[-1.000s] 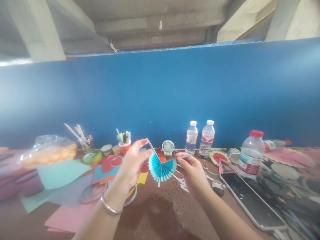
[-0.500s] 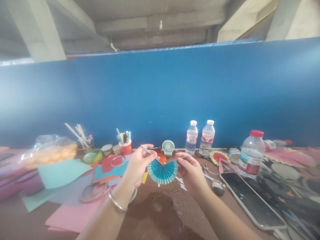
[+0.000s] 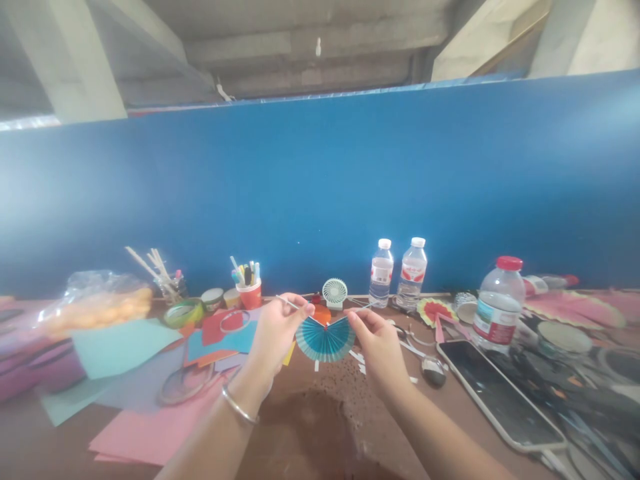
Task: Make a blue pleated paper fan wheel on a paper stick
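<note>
In the head view, I take the blue pleated paper fan (image 3: pixel 325 345) as my clock's centre, 12 pointing straight away from me. At 9 o'clock my left hand (image 3: pixel 273 333) pinches the left stick (image 3: pixel 286 302); at 3 o'clock my right hand (image 3: pixel 374 339) pinches the right stick (image 3: pixel 367 306). The fan is spread between them, its notch facing 12. I judge the step in hand to be drawing out the pleats; the next move seems to call for light, matched turns of both wrists, sparing the folds where they meet.

Bare counter (image 3: pixel 315 427) lies at 6, my best room; its near edge is out of sight. White paper strips (image 3: pixel 359 361) lie at 4. Just past 12, a small white fan (image 3: pixel 335 291) stands near the far edge, before the blue panel (image 3: pixel 320 187). Two bottles (image 3: pixel 381 275) between 1 and 2 could tip if I swing wide. The phone (image 3: pixel 500 393) sits between 3 and 4, pink paper (image 3: pixel 135 433) at 8, the pen cup (image 3: pixel 249 295) at 10.
</note>
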`<state>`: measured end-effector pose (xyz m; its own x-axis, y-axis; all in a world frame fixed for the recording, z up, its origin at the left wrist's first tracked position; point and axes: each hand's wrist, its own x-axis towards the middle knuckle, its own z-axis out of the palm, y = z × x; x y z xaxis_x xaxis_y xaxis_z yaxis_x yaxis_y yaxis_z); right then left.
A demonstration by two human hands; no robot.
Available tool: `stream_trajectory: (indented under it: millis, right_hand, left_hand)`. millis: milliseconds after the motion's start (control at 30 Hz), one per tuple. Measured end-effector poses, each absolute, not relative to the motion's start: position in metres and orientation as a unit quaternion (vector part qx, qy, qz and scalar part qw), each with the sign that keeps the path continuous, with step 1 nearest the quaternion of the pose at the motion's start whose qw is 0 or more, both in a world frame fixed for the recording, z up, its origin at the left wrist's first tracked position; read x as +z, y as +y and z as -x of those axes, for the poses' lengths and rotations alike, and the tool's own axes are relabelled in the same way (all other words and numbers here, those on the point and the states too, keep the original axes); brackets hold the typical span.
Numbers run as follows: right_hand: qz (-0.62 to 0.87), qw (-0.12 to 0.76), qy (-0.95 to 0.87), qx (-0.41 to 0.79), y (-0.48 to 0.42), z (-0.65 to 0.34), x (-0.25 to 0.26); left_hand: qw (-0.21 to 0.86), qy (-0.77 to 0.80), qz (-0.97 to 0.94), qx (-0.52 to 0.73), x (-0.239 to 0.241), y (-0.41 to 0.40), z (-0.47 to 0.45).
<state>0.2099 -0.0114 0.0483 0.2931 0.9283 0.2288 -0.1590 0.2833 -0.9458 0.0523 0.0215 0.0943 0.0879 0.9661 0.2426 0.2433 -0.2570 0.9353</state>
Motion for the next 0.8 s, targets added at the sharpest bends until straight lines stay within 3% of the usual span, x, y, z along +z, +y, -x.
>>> stream_trajectory:
  millis: [100, 367, 500, 800]
  right_hand:
    - [0.446, 0.676, -0.44, 0.388, -0.013, -0.209, 0.05]
    - [0.433, 0.703, -0.355, 0.439, -0.009, -0.209, 0.048]
    - [0.432, 0.717, -0.328, 0.436, -0.008, -0.209, 0.048]
    - [0.39, 0.75, -0.361, 0.393, -0.01, -0.211, 0.049]
  left_hand:
    - [0.337, 0.483, -0.667, 0.456, 0.091, 0.022, -0.051]
    - [0.385, 0.489, -0.695, 0.36, 0.09, 0.017, -0.046]
    - [0.343, 0.468, -0.711, 0.398, 0.093, 0.014, -0.052]
    - [0.421, 0.446, -0.646, 0.454, 0.096, 0.011, -0.057]
